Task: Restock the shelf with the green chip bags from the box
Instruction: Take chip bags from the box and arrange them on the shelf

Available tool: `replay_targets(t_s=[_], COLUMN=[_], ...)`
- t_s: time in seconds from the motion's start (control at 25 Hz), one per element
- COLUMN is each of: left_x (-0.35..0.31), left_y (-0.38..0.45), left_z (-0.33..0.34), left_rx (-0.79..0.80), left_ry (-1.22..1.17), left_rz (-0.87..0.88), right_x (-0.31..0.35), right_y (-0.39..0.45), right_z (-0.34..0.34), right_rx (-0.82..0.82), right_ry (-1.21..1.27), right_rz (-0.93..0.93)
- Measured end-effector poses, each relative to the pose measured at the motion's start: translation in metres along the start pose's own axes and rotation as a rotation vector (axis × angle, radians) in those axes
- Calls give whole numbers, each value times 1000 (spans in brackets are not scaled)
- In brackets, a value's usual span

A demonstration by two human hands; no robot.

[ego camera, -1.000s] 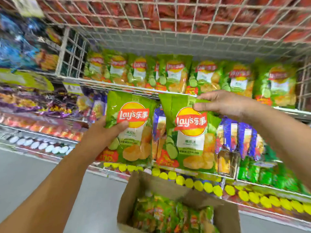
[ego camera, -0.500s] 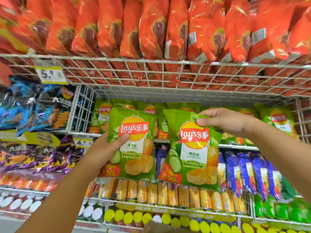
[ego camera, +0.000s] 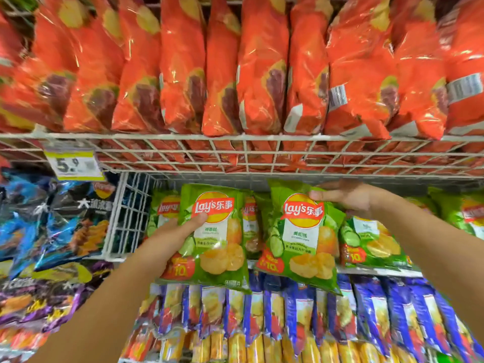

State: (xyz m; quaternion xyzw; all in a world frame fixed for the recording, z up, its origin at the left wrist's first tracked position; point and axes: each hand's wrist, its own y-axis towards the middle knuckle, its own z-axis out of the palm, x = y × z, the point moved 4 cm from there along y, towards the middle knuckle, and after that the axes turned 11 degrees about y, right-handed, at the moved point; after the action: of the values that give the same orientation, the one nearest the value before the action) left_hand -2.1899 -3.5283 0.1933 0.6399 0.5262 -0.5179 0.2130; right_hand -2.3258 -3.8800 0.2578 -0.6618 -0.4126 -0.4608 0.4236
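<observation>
Two green chip bags held up in front of the wire shelf (ego camera: 262,176), level with the row of like bags already stocked (ego camera: 372,242).

Left hand (ego camera: 170,237): curled round the lower left side of the left bag (ego camera: 217,231), thumb pressed across the front below the logo, fingers hidden behind.

Right hand (ego camera: 348,199): pinching the top right corner of the right bag (ego camera: 303,237), fingers over the front face, bag hanging tilted below.

Handling, judged: light, air-filled, soft film; glossy and likely slippery; contents brittle, so no squeezing of the middle. Best taken by the sealed top edge or cradled at a side, as now.

Box not in view. Red bags (ego camera: 262,69) on the tier above, blue bags (ego camera: 301,310) below.
</observation>
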Motion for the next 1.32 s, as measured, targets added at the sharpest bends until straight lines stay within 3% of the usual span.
replay_targets(t_s=[0.4, 0.56, 0.8, 0.96, 1.08, 1.2, 1.32], left_x=[13, 35, 31, 18, 7, -2, 0], left_y=[134, 148, 145, 123, 114, 105, 108], left_z=[-6, 9, 23, 21, 11, 20, 30], left_rx=[107, 134, 125, -103, -273, -113, -20], left_ry=[62, 104, 342, 283, 756, 1178, 1285], left_rz=[73, 59, -3, 178, 550, 792, 784], right_x=[-19, -17, -11, -11, -18, -42, -58], right_y=[113, 145, 144, 120, 84, 63, 77], right_z=[31, 35, 61, 58, 79, 126, 125], right_rx=[-59, -201, -144, -252, -426, -319, -180], right_ry=[-31, -268, -756, -922, -1099, -1233, -1248], right_rz=[61, -1, -112, -129, -275, -382, -171])
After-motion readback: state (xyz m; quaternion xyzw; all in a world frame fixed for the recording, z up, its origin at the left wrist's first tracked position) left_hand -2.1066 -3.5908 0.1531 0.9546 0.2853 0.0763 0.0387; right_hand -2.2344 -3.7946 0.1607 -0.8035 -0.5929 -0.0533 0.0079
